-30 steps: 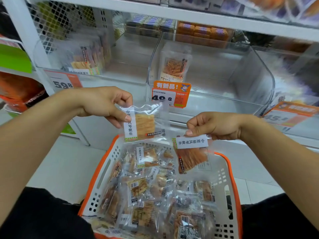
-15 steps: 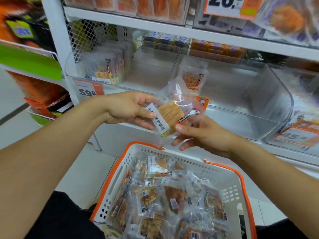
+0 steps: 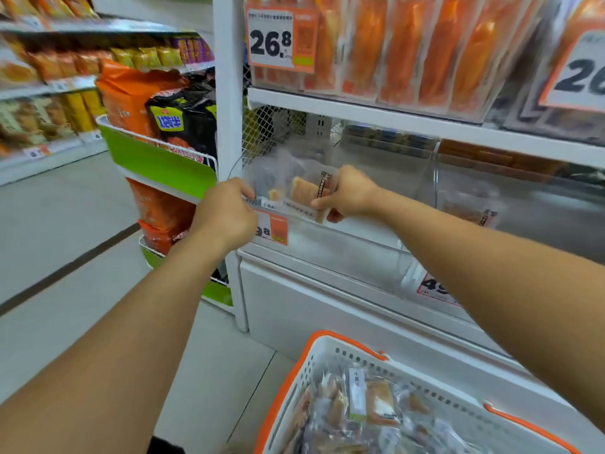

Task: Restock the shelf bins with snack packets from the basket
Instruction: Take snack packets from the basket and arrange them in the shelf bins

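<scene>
My right hand [image 3: 348, 194] pinches a clear snack packet [image 3: 306, 193] with orange strips inside and holds it over the front lip of the left clear shelf bin [image 3: 343, 237]. My left hand [image 3: 226, 214] is at that bin's front left corner, fingers curled over the rim beside the price tag [image 3: 273, 229]. A few packets lie at the bin's left end, behind the hands. The white basket with orange rim [image 3: 294, 381] sits low at the bottom right, full of several snack packets [image 3: 370, 404].
A second clear bin [image 3: 510, 204] to the right holds one packet [image 3: 471, 213]. The shelf above carries orange packs and a 26.8 tag [image 3: 271, 37]. A green side rack [image 3: 160, 162] with large bags hangs left of the white upright. Aisle floor lies to the left.
Both hands have risen from above the basket to the left bin. The right hand now holds the packet at the bin's rim, and the left hand has let go and moved to the bin's corner.
</scene>
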`<state>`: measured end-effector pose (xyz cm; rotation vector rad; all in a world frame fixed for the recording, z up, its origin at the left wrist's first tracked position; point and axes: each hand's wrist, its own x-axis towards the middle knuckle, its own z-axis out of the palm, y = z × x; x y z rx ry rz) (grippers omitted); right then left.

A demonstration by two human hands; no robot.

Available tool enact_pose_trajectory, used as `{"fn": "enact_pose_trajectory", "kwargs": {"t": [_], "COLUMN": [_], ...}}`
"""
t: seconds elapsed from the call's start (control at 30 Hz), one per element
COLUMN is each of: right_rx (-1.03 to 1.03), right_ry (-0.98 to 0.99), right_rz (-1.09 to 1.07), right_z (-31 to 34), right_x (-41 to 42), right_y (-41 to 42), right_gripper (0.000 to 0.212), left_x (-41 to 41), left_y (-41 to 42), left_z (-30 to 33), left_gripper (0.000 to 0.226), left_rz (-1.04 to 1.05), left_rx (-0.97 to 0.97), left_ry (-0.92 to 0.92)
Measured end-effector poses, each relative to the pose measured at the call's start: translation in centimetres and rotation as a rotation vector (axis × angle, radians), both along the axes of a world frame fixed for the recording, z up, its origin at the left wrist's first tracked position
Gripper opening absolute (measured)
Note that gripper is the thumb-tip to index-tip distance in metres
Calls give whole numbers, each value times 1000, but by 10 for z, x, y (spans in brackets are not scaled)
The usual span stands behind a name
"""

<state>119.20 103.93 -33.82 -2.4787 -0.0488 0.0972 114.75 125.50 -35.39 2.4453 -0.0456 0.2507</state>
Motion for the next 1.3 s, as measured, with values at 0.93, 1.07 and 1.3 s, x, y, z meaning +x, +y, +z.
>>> {"fn": "enact_pose_trajectory", "kwargs": {"t": [0.93,1.07,1.3], "right_rx": [-219,-286,-495], "right_ry": [-436,-645,735], "right_rz": [-156,-52,302], "right_z": [-7,-48,-222], "right_x": [-20,-152,-274], "right_y": [12,-33,-119], "right_gripper": [42,40,95], "left_x": [-1,-38,-95], "left_y": [-44,-93,-161], "left_z": [-8,-22,-52], "left_gripper": [31,32,32], "left_rz": [-317,-730,-1099], "left_rx": [196,481,761], "left_ry": [201,512,595]}}
